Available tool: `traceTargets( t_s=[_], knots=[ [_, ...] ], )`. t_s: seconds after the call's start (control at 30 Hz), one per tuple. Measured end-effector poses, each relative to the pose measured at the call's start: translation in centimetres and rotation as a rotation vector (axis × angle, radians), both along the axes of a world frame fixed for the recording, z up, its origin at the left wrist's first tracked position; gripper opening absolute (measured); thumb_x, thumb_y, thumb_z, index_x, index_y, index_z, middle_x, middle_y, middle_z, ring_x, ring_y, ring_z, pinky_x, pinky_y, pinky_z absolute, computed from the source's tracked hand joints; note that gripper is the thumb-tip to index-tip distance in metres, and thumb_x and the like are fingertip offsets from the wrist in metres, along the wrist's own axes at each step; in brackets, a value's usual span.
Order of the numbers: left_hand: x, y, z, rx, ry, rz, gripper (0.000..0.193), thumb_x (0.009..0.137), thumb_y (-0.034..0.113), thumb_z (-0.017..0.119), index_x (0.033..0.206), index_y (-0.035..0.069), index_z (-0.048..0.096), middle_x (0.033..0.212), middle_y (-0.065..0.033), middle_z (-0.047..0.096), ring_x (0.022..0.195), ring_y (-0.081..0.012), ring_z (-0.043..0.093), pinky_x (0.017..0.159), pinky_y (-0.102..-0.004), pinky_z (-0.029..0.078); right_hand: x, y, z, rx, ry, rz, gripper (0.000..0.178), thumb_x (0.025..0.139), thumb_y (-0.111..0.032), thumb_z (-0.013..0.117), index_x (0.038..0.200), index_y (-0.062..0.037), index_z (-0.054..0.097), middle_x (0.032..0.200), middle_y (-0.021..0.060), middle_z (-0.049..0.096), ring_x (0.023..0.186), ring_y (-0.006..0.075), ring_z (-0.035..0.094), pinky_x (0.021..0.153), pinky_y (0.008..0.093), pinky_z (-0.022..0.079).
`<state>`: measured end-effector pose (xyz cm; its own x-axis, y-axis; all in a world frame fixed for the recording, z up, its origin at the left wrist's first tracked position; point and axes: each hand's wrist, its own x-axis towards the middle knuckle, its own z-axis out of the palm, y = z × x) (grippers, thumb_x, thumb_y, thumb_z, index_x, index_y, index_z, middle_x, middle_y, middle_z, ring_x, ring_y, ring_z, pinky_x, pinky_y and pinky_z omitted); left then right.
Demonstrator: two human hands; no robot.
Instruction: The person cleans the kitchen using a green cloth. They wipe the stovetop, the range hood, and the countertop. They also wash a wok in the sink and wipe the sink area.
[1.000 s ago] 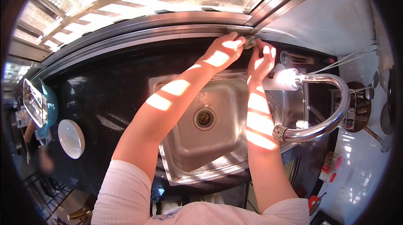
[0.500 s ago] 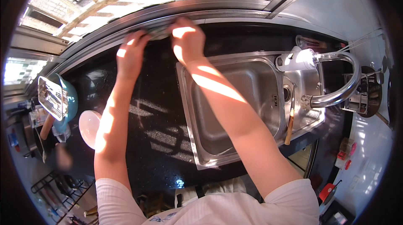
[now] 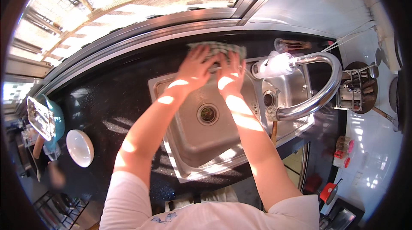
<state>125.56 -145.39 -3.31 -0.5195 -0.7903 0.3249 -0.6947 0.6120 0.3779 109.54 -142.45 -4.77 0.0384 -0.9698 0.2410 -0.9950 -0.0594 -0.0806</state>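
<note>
A green-and-white checked cloth [image 3: 216,48] lies bunched on the black counter behind the large sink basin. Its near edge is under the fingers of my left hand [image 3: 196,70], which hold it against the counter. Close beside it, my right hand [image 3: 231,74] has its fingers over the cloth's right part, holding it too. Both forearms reach across the steel sink [image 3: 180,170], and its drain [image 3: 207,114] shows between them. The cloth hides the fingertips in part.
A curved chrome faucet [image 3: 328,84] with a white filter [image 3: 277,64] stands right of my hands. A wooden-handled tool [image 3: 274,132] lies by the small basin. On the left are a white bowl [image 3: 80,148] and a blue basin [image 3: 56,120]. The window frame [image 3: 171,24] runs behind the counter.
Both hands and the cloth have moved right along the back of the counter, from beside the window frame to behind the sink. My view has shifted, and the drain now shows.
</note>
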Motion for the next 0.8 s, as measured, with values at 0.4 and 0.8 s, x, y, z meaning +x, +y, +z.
traceTargets(
  t_s=[0.4, 0.8],
  knots=[
    [0.8, 4.1, -0.9, -0.039, -0.180, 0.031, 0.045, 0.085, 0.015, 0.054, 0.129, 0.007, 0.052, 0.140, -0.0164, 0.044, 0.131, -0.0327, 0.038, 0.110, -0.0433, 0.032, 4.8, 1.9, -0.3, -0.158, -0.273, -0.027, 0.032, 0.078, -0.005, 0.057, 0.108, 0.0047, 0.059, 0.115, 0.0236, 0.051, 0.110, 0.0465, 0.046, 0.094, 0.0488, 0.043],
    [20.1, 22.0, 2.7, 0.103, 0.009, 0.539, 0.050, 0.079, 0.015, 0.065, 0.124, -0.002, 0.051, 0.134, -0.0260, 0.046, 0.123, -0.0417, 0.046, 0.104, -0.0446, 0.038, 20.8, 11.6, 3.6, 0.107, -0.315, 0.700, 0.030, 0.075, -0.014, 0.063, 0.104, -0.0132, 0.069, 0.110, 0.0079, 0.060, 0.108, 0.0273, 0.054, 0.103, 0.0478, 0.031]
  ],
)
